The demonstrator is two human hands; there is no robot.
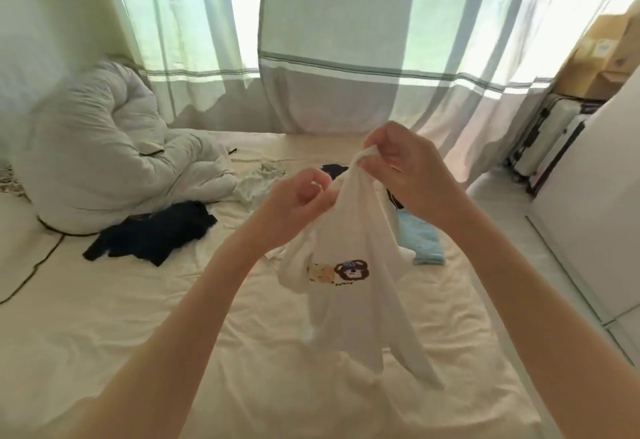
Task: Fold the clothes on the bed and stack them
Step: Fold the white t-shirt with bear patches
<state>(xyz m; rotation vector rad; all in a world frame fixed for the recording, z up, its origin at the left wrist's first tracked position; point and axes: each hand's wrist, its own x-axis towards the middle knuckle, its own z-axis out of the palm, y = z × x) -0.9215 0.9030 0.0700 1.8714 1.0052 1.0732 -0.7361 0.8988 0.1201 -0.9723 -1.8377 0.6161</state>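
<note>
I hold a white shirt with a bear print (346,286) up in the air above the bed (138,334). My right hand (405,168) pinches its top edge, and my left hand (294,203) grips the cloth just below and to the left. The shirt hangs down loosely, its lower end close to the sheet. On the bed lie a dark garment (156,234) at the left, a pale crumpled garment (258,184) further back, another dark piece (334,170) partly hidden behind my hands, and a folded light blue cloth (422,241) at the right.
A bunched white duvet (104,161) fills the bed's far left corner, with a black cable (31,276) running along the sheet. Sheer curtains (346,58) hang behind the bed. A suitcase (550,148) and cardboard boxes (602,54) stand at the right, beside a white cabinet (595,213).
</note>
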